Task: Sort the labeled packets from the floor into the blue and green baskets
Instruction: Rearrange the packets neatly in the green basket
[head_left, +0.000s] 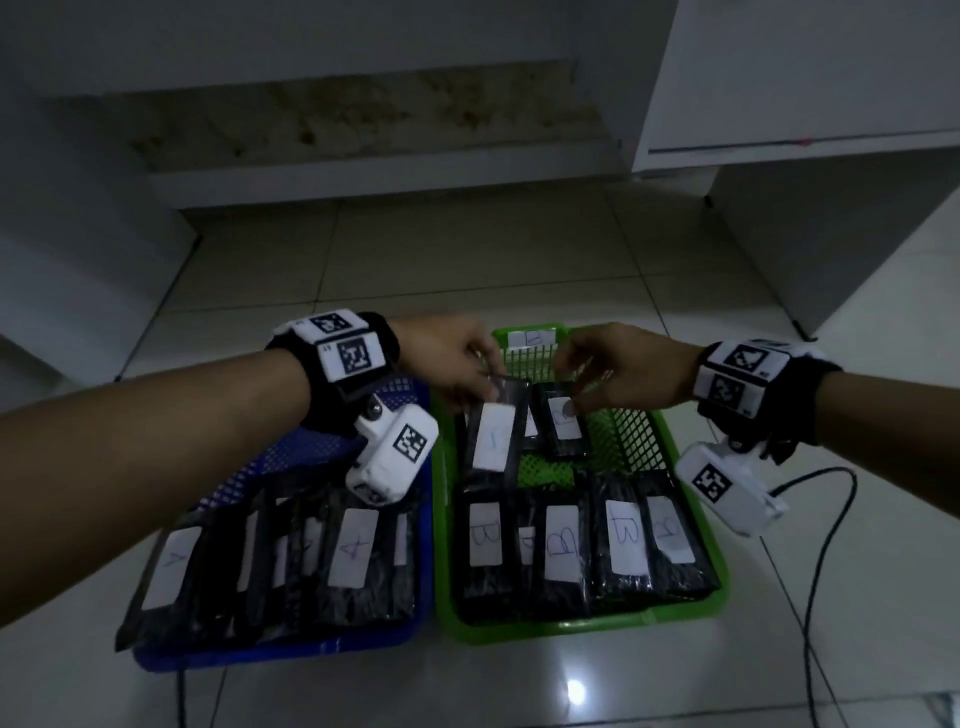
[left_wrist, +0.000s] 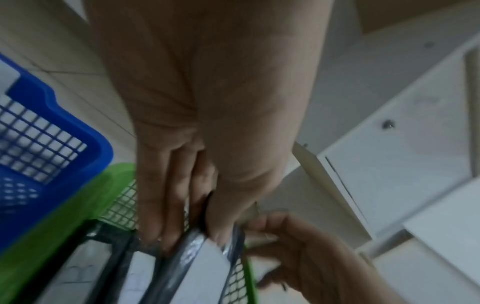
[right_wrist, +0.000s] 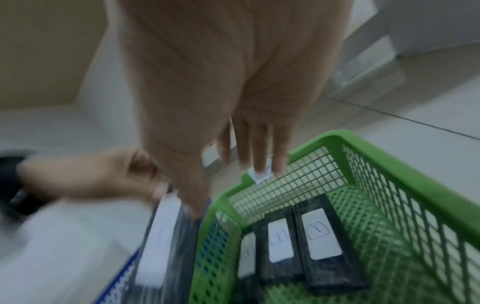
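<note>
My left hand (head_left: 480, 382) pinches the top edge of a black packet (head_left: 491, 439) with a white label, holding it tilted over the far left of the green basket (head_left: 571, 630). In the left wrist view its thumb and fingers (left_wrist: 155, 224) clamp the packet's shiny top (left_wrist: 192, 244). My right hand (head_left: 574, 397) hovers beside it with fingers loosely straight; its thumb (right_wrist: 196, 207) touches the held packet's top corner (right_wrist: 161, 236). Several packets marked B (head_left: 626, 535) lie in the green basket. The blue basket (head_left: 280, 650) holds several packets marked A (head_left: 353, 548).
Both baskets sit side by side on the pale tiled floor (head_left: 467, 270). A black cable (head_left: 810, 571) runs over the tiles to the right of the green basket. White cabinets (head_left: 831, 218) stand at the back right, and a low ledge (head_left: 363, 182) crosses the back.
</note>
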